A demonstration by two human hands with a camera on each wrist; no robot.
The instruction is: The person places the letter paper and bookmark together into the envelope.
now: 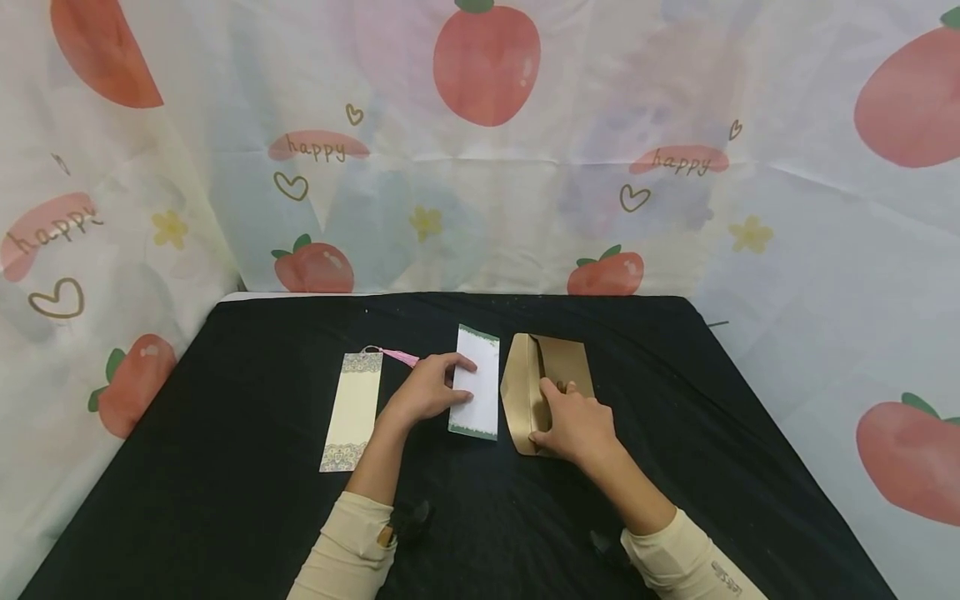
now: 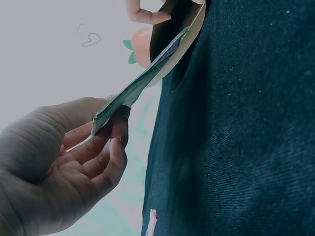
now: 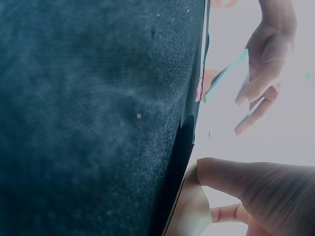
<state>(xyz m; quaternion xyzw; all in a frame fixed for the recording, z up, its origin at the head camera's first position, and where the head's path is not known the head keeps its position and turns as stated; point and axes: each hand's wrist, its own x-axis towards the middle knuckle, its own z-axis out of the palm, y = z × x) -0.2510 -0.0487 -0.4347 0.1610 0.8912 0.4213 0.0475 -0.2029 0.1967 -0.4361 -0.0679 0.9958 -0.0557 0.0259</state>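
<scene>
In the head view my left hand [image 1: 426,390] pinches a white card [image 1: 483,400] with green printed ends, thumb and fingers at its left edge. The left wrist view shows this card [image 2: 140,81] edge-on and tilted, its far end overlapping the mouth of a gold envelope [image 2: 194,34]. Just to the right of the card lies the gold envelope [image 1: 564,357], its pointed flap folded out to the left. My right hand [image 1: 581,423] grips the envelope, thumb at the lower part of the flap side and index finger at the opening. Some right fingers are partly hidden.
A cream bookmark [image 1: 351,408] with patterned ends lies left of my left hand, with a pink tassel [image 1: 400,357] at its top. Black cloth [image 1: 247,400] covers the table. A fruit-printed curtain [image 1: 487,183] stands behind the far edge and along both sides.
</scene>
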